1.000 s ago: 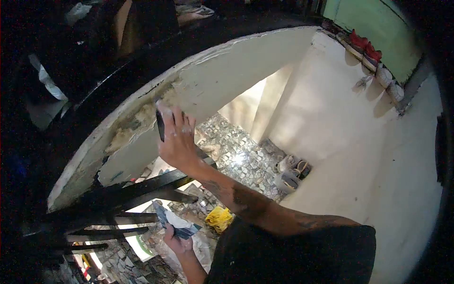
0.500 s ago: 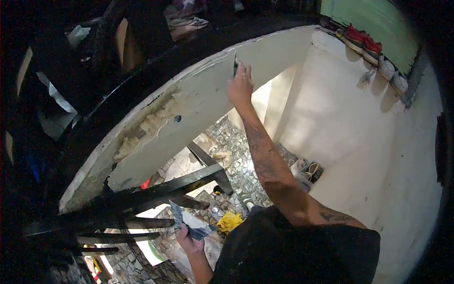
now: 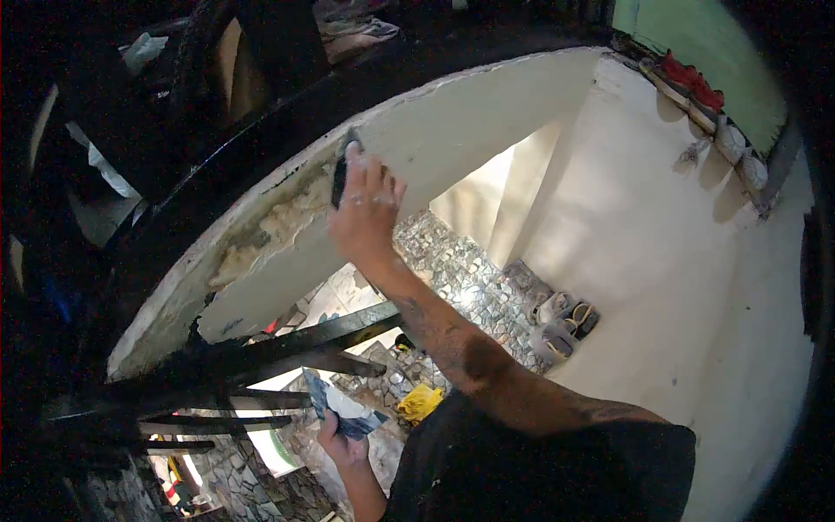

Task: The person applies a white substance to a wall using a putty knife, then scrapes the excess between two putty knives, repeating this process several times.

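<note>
Pale wall (image 3: 487, 109) meets, near its curved upper edge, a scraper (image 3: 340, 181) pinched in the right grip (image 3: 366, 216), the left grip (image 3: 343, 446) clasping a paste-laden plate (image 3: 321, 394), seemingly as palette

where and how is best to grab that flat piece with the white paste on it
Probably by its lower edge, coming from below, where the left hand has it now. The flat piece looks slim enough to pinch there, and the white paste sits around the middle of its face, so an edge hold should keep clear of it.
</note>
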`<control>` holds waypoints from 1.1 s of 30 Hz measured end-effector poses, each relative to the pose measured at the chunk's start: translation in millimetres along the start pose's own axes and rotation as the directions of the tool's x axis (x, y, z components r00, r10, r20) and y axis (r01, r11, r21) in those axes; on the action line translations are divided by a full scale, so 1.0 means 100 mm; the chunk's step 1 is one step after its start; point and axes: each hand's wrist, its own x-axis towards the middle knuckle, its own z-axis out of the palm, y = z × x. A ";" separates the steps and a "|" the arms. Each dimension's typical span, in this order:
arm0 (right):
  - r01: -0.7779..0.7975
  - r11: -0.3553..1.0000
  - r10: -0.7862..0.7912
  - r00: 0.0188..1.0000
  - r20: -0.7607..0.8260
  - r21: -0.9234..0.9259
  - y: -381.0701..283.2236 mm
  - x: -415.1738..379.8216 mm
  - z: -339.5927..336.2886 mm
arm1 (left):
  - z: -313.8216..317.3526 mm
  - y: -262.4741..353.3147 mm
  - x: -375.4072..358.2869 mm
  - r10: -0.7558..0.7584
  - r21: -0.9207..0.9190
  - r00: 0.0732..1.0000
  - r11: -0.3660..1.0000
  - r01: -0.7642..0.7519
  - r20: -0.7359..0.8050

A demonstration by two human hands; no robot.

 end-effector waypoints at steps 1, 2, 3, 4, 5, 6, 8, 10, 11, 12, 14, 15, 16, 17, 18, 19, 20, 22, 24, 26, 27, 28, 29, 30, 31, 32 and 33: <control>0.057 0.998 -0.058 0.998 -0.020 -0.014 -0.04 -0.07 0.03 | 0.06 -0.03 -0.01 0.002 -0.011 1.000 1.000 -0.002 -0.011; 0.071 0.997 -0.072 0.997 0.032 0.032 -0.09 -0.12 0.00 | 0.10 -0.05 -0.01 -0.002 0.020 1.000 1.000 0.003 -0.012; 0.083 0.993 -0.090 0.992 0.085 0.079 -0.14 -0.17 -0.04 | 0.15 -0.06 -0.01 -0.005 0.051 1.000 0.999 0.005 -0.015; 0.095 0.986 -0.114 0.984 0.139 0.135 -0.21 -0.22 -0.08 | 0.19 -0.06 0.00 0.000 0.080 1.000 0.997 0.001 -0.022; -0.003 0.942 -0.106 0.947 0.303 0.337 -0.25 -0.26 -0.23 | 0.20 -0.03 0.00 -0.020 0.121 0.999 0.992 0.025 -0.043; -0.022 0.805 -0.205 0.928 0.312 0.593 -0.16 -0.37 -0.25 | 0.27 -0.03 0.00 0.019 0.149 0.994 0.989 -0.002 -0.110; -0.501 0.378 -0.297 0.731 0.615 0.778 -0.01 -0.55 -0.67 | 0.36 -0.02 0.03 0.067 0.136 0.986 0.990 -0.047 -0.150; -0.725 0.172 -0.302 0.606 0.736 0.667 0.27 -0.84 -0.82 | 0.47 -0.01 0.10 0.080 0.107 0.987 0.992 -0.065 -0.138; -0.739 0.154 -0.307 0.595 0.743 0.656 0.33 -0.96 -0.96 | 0.59 -0.02 0.10 0.122 0.122 0.982 0.987 -0.104 -0.143; -0.800 0.070 -0.309 0.551 0.775 0.596 0.35 -1.08 -1.06 | 0.74 -0.04 0.10 0.104 0.080 0.983 0.992 -0.093 -0.149; -0.757 0.245 -0.383 0.498 0.778 0.606 0.40 -1.18 -1.20 | 0.70 -0.07 0.18 0.113 0.112 0.987 0.989 -0.101 -0.112; -0.611 0.358 -0.469 0.536 0.702 0.706 0.40 -1.20 -1.21 | 0.66 -0.11 0.21 0.113 0.118 0.984 0.988 -0.097 -0.136; -0.428 0.444 -0.558 0.555 0.616 0.787 0.43 -1.21 -1.23 | 0.64 -0.16 0.22 0.108 0.125 0.983 0.988 -0.089 -0.149; -0.335 0.478 -0.608 0.540 0.582 0.812 0.44 -1.22 -1.25 | 0.63 -0.18 0.21 0.095 0.145 0.984 0.987 -0.073 -0.149; -0.239 0.501 -0.656 0.523 0.544 0.832 0.46 -1.23 -1.26 | 0.62 -0.20 0.19 0.080 0.167 0.986 0.984 -0.055 -0.144; -0.252 0.502 -0.664 0.501 0.555 0.827 0.50 -1.27 -1.24 | 0.62 -0.21 0.20 0.061 0.191 0.990 0.981 -0.036 -0.129; -0.258 0.509 -0.666 0.486 0.566 0.821 0.55 -1.33 -1.21 | 0.63 -0.24 0.20 0.057 0.183 0.990 0.983 -0.032 -0.130; -0.265 0.559 -0.624 0.490 0.609 0.785 0.79 -1.55 -1.12 | 0.76 -0.20 0.12 -0.015 0.154 0.995 0.988 0.030 -0.096; -0.136 0.768 -0.577 0.279 0.768 0.626 1.14 -1.64 -1.11 | 0.93 -0.19 0.03 0.038 0.220 0.991 0.976 -0.009 -0.126; -0.087 0.707 -0.622 0.396 0.676 0.702 1.70 -1.72 -0.83 | 0.78 -0.20 0.04 0.064 0.193 0.995 0.980 -0.048 -0.075; 0.033 0.703 -0.586 0.593 0.552 0.710 2.01 -1.65 -0.78 | 0.80 -0.17 -0.01 0.056 0.164 0.998 0.985 -0.051 -0.027; -0.121 0.878 -0.244 0.718 0.652 0.462 2.39 -1.58 -0.63 | 0.82 -0.13 -0.07 0.054 0.130 0.998 0.990 -0.055 0.013; -0.305 0.912 0.094 0.807 0.584 0.275 2.79 -1.42 -0.43 | 0.80 -0.11 -0.11 0.052 0.058 0.998 0.997 -0.054 0.047; -0.214 0.949 0.117 0.921 0.371 0.231 3.20 -1.05 -0.27 | 0.66 -0.09 -0.13 0.037 0.048 0.998 0.998 -0.040 0.056; -0.185 0.969 0.163 0.977 0.141 0.162 3.16 -0.66 -0.29 | 0.60 -0.08 -0.13 0.035 0.049 0.998 0.998 -0.038 0.061; -0.162 0.979 0.169 0.984 -0.050 0.123 3.09 -0.30 -0.31 | 0.55 -0.08 -0.12 0.034 0.051 0.997 0.998 -0.037 0.066; -0.251 0.956 0.269 0.957 -0.108 0.151 3.05 -0.04 -0.26 | 0.50 -0.09 -0.13 0.028 0.058 0.997 0.998 -0.033 0.072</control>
